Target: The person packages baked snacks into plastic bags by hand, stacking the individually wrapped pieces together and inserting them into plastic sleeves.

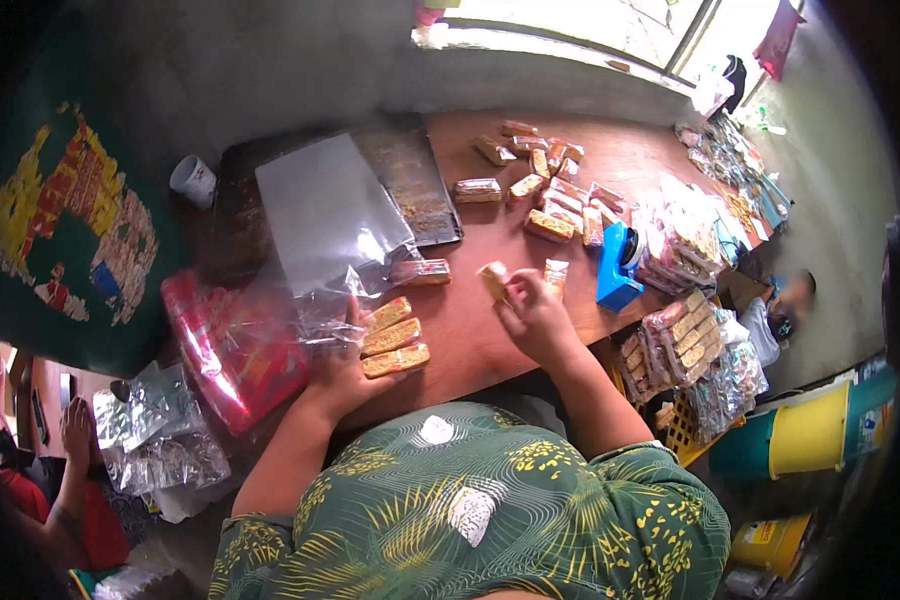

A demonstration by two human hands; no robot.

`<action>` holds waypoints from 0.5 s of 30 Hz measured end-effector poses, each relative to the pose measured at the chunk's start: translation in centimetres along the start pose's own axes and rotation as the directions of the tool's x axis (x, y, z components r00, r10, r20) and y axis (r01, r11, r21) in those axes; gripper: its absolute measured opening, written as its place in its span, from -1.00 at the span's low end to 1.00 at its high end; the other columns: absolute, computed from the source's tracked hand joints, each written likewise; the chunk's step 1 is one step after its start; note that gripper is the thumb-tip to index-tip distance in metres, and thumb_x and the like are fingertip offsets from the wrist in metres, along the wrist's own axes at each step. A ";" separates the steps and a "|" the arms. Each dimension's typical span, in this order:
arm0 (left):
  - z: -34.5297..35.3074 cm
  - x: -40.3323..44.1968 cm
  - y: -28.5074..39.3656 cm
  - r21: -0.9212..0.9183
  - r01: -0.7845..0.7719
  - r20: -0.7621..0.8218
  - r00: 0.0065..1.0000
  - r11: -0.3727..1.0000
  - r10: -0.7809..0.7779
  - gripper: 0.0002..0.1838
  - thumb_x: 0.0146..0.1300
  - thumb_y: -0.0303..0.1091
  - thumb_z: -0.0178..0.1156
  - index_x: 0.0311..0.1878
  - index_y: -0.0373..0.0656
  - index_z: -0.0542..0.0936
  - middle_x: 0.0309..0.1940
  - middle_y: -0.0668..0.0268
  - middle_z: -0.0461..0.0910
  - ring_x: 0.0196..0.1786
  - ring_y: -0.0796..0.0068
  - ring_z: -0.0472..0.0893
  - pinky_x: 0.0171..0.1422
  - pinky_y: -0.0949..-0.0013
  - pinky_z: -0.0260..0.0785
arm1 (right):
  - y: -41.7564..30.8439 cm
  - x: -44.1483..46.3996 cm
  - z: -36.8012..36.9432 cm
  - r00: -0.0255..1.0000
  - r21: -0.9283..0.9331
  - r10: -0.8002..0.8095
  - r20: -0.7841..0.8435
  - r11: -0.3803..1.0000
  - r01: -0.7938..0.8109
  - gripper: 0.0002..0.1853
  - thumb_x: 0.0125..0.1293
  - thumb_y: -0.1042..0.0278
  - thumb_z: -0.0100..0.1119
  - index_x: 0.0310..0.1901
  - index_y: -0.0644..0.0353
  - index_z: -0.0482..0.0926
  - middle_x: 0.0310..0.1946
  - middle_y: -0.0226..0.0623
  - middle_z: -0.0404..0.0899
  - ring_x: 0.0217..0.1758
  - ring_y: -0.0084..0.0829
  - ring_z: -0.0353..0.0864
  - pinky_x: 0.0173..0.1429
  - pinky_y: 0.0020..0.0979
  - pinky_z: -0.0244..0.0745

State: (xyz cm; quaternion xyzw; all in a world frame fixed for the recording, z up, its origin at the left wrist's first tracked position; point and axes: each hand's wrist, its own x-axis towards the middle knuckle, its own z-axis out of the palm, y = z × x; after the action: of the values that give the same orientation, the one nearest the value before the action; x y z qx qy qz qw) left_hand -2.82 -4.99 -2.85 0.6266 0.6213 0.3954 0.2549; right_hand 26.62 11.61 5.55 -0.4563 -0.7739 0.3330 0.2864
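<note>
My left hand (338, 375) holds a clear plastic bag (335, 312) at its mouth, beside three wrapped bars (392, 338) lined up side by side. The hand's fingers are partly hidden by the film and the bars. Over the brown table (460, 345), my right hand (532, 312) pinches a single wrapped bar (493, 281). Another wrapped bar (556, 279) lies just beyond that hand, and one more (420, 272) rests above the row of three. Further back, several wrapped bars (562, 202) are heaped loosely.
A blue tape dispenser (620, 270) stands right of the loose bars, by packed bags (680, 235). More packs (682, 340) sit at the right edge. Plastic sheets (325, 200) cover a dark board (430, 205) near a white mug (193, 181). Another person's hand (76, 430) shows far left.
</note>
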 end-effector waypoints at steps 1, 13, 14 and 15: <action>-0.4 0.0 0.6 0.056 -0.009 0.002 1.000 0.998 0.009 0.62 -0.01 -0.08 0.70 0.73 -0.09 -0.48 0.54 -0.16 0.34 0.58 -0.10 0.35 0.65 -0.02 0.18 | 0.5 0.2 -0.8 0.993 -0.130 -0.060 -0.101 0.990 0.047 -0.55 0.29 0.32 0.45 0.12 0.19 0.47 -0.05 0.05 0.63 0.10 0.06 0.65 0.15 -0.05 0.60; 0.0 0.2 3.1 0.247 -0.063 -0.049 0.996 0.967 0.077 0.57 -0.01 0.01 0.69 0.75 -0.09 -0.38 0.50 -0.17 0.30 0.50 -0.19 0.36 0.58 -0.09 0.23 | 6.5 5.4 -7.4 0.997 -0.167 0.021 0.073 0.986 -0.008 -0.58 0.18 0.55 0.37 0.05 0.19 0.44 -0.09 -0.04 0.63 0.11 -0.11 0.67 0.28 -0.18 0.53; 0.0 0.2 3.0 0.258 -0.069 -0.049 0.995 0.964 0.085 0.57 0.00 0.02 0.69 0.75 -0.09 -0.37 0.49 -0.17 0.30 0.50 -0.19 0.36 0.58 -0.09 0.23 | 7.2 5.6 -7.8 0.995 -0.155 -0.097 0.038 0.983 0.101 -0.61 0.22 0.56 0.39 0.04 0.19 0.46 -0.13 -0.10 0.63 0.06 -0.21 0.67 0.22 -0.23 0.56; 0.0 0.1 2.9 0.269 -0.075 -0.049 0.995 0.960 0.092 0.57 0.00 0.02 0.69 0.75 -0.10 -0.37 0.49 -0.17 0.30 0.49 -0.19 0.36 0.58 -0.09 0.23 | 7.3 5.7 -7.9 0.995 -0.119 -0.090 -0.044 0.989 0.084 -0.64 0.25 0.52 0.39 0.02 0.18 0.47 -0.09 0.00 0.66 0.06 -0.08 0.69 0.20 -0.19 0.57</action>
State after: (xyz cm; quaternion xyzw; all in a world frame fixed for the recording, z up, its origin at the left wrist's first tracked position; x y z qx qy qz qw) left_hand -1.16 -5.19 -0.43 0.6684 0.6495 0.3376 0.1322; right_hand 33.94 21.35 5.49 -0.4462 -0.8040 0.2629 0.2923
